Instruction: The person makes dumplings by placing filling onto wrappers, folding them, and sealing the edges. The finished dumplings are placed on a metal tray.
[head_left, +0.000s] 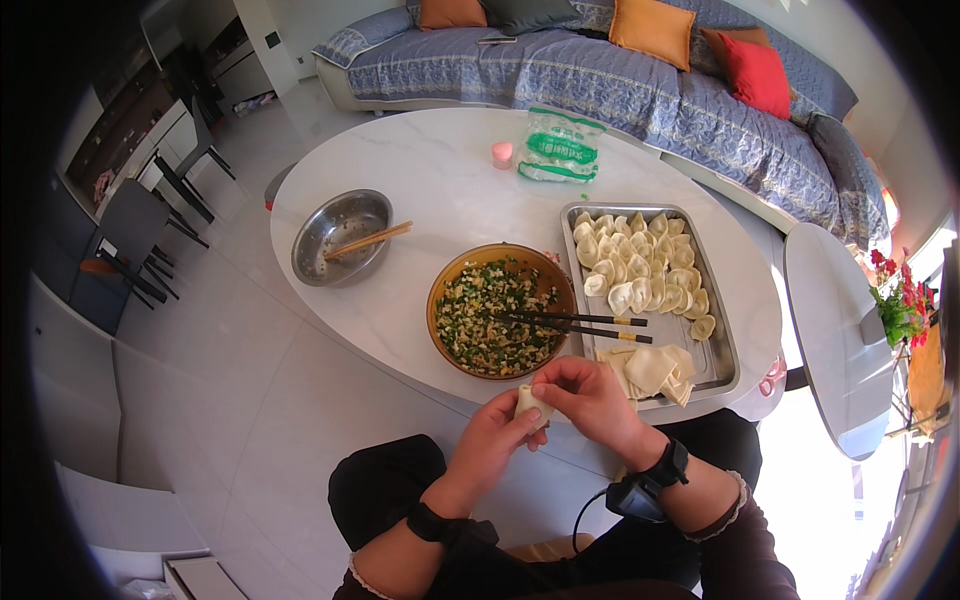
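My left hand (495, 435) holds a pale dough wrapper (531, 409), partly folded, in front of the table's near edge. The fingers of my right hand (581, 394) pinch its upper edge. Just beyond is a brown bowl (564, 281) of chopped green and pale filling (487, 319). Black chopsticks (592, 326) lean in it, their gold-banded ends reaching over a metal tray (724, 367). Rows of folded dumplings (637, 266) fill the tray's far part. A stack of flat wrappers (656, 371) lies at its near end, close to my right hand.
On the oval white table (420, 165), a steel bowl (352, 206) with wooden chopsticks (371, 240) stands left. A pink-lidded jar (502, 155) and a green-printed plastic bag (561, 146) sit at the far side. A smaller round table (836, 330) is at the right.
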